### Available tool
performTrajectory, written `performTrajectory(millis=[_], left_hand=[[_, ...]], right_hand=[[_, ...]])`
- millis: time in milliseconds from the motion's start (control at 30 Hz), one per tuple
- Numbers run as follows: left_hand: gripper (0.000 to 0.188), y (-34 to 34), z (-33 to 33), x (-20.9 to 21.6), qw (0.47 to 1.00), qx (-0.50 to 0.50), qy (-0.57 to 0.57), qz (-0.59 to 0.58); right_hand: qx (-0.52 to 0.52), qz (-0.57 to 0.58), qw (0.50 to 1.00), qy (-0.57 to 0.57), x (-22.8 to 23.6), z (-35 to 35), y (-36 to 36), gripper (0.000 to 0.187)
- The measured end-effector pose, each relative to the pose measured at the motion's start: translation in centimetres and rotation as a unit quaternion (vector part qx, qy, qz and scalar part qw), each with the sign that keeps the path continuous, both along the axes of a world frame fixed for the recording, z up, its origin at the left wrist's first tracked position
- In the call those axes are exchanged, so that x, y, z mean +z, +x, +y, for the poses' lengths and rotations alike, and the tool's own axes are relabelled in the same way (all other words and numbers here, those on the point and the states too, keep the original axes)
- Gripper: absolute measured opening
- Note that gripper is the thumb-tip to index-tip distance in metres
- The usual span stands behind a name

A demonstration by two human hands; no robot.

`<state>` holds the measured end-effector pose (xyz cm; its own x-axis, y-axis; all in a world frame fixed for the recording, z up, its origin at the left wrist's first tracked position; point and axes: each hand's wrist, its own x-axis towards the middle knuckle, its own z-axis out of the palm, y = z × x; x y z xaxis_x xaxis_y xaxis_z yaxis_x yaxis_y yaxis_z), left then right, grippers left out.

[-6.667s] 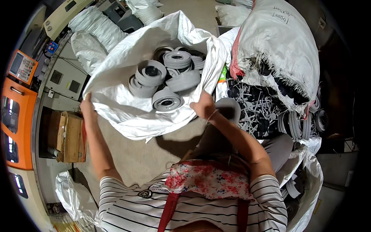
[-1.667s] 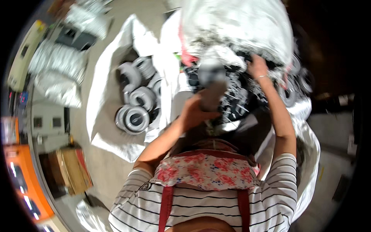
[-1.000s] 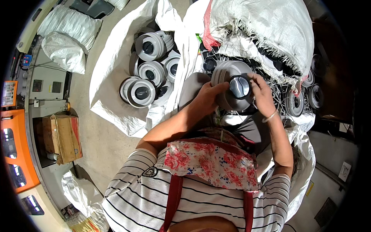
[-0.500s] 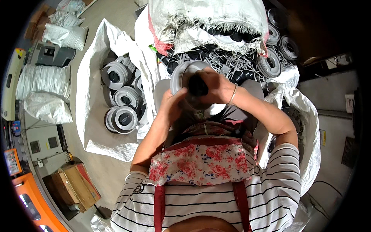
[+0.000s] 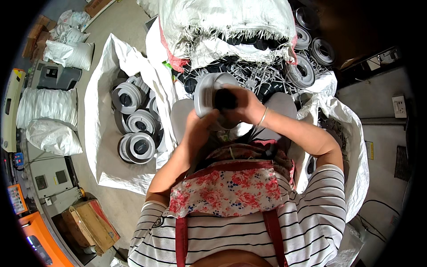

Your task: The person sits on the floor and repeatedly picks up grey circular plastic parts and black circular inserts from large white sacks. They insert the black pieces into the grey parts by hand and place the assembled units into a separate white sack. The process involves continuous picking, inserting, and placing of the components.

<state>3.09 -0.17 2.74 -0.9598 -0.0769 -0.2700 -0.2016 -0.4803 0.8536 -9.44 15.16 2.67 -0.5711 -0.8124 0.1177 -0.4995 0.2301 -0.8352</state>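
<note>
Above my lap I hold a round grey plastic ring-shaped part (image 5: 205, 99) with a ribbed side. My left hand (image 5: 201, 127) grips its near left edge, thumb on the rim. A black plastic piece (image 5: 225, 99) sits at the part's opening, with the fingers of my right hand (image 5: 247, 104) closed around it; shadow and blur hide whether it is seated inside. Just beyond my hands lies a heap of thin grey plastic pieces (image 5: 275, 71) mixed with black parts (image 5: 190, 85).
To the left, an open white sack (image 5: 104, 164) holds several grey ring parts with black centres (image 5: 141, 146). A frayed white sack (image 5: 227, 18) lies over the heap. Grey rings (image 5: 300, 71) sit at the far right. Another white sack (image 5: 356, 147) stands by my right arm.
My view has shifted slightly. Both hands still hold the grey part and black piece close together; the grey part has tilted and its left side is blurred by motion.
</note>
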Motion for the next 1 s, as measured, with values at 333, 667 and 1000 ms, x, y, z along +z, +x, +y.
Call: performTrajectory(millis=[333,667,1000], left_hand=[[0.034,0.3,2.6,2.1,0.99,0.036,-0.123,0.059],[0.056,0.7,-11.1,1.5,0.81,0.376,-0.439,0.097],[0.04,-0.3,-2.7,-2.8,0.986,0.09,-0.143,-0.004]], right_hand=[[-0.006,-0.662,0.749,-0.019,-3.7,1.4,-0.8,0.052],[-0.4,0.187,0.795,0.416,-8.9,17.7,-15.9,0.038],[-0.258,0.049,0.941,0.212,1.4,10.7,-8.4,0.07]])
